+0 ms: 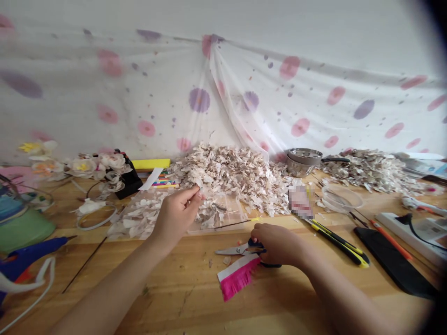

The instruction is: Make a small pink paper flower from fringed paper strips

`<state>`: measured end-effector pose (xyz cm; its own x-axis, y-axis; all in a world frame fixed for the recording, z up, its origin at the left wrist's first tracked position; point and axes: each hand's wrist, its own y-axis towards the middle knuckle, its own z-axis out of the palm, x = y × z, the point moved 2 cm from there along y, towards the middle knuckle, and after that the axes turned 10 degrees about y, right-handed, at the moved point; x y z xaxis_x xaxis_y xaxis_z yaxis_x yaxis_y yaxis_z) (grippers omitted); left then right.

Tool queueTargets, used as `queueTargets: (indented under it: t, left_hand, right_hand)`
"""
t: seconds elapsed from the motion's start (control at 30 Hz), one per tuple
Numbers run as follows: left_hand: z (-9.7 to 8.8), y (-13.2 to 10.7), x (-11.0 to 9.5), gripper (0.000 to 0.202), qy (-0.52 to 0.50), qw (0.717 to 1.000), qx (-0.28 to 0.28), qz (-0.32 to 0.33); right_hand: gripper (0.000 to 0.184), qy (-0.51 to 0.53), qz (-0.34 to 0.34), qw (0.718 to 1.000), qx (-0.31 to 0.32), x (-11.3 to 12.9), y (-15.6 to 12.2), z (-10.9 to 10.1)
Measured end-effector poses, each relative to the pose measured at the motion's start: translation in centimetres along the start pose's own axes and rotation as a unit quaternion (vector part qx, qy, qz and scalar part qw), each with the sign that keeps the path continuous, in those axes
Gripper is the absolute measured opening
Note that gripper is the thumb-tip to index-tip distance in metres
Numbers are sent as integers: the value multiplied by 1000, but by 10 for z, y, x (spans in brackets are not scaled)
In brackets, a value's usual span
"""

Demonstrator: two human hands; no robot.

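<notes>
Scissors (237, 250) just beyond fringed strip (239, 278). Right hand (281, 243) curled over them, grip unclear; left hand (179, 210), beyond strip, pinched narrow, contents unclear. Dragging scissors might snag strip.

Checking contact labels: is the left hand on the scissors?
No, the left hand is in front of the pile of pale flakes, apart from the scissors, which are at the right hand.

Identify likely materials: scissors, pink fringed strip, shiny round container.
Scissors: grey metallic sheen on blades, probably steel; dark handles, likely plastic. Pink fringed strip: matte, finely cut; paper or thin fabric, can't tell. Shiny round container: bright reflections suggest polished metal.
</notes>
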<state>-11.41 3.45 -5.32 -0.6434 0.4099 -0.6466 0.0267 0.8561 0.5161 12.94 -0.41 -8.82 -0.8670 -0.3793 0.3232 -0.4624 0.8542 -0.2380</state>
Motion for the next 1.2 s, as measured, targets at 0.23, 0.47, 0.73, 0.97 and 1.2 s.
queueTargets:
  t: [0.23, 0.47, 0.73, 0.97, 1.2]
  left_hand:
    - [-20, 3, -6, 22, 70, 996, -42, 32]
    - [-24, 5, -9, 23, 41, 998, -46, 12]
    - [-12, 1, -7, 24, 22, 1000, -11, -2]
    - [-6, -7, -16, 25, 7, 1000, 12, 5]
    - [-12, -16, -27, 23, 47, 998, -7, 41]
  right_hand:
    - [20, 30, -26, 999, -17, -5, 7, -10]
    - [14, 342, -138, 905, -211, -29, 9, -28]
    - [34, 554, -167, 787, -215, -7, 23, -7]
    - [37, 553, -135, 803, -176, 26, 17, 8]
    - [72, 605, -161, 774, -95, 36, 9, 17]
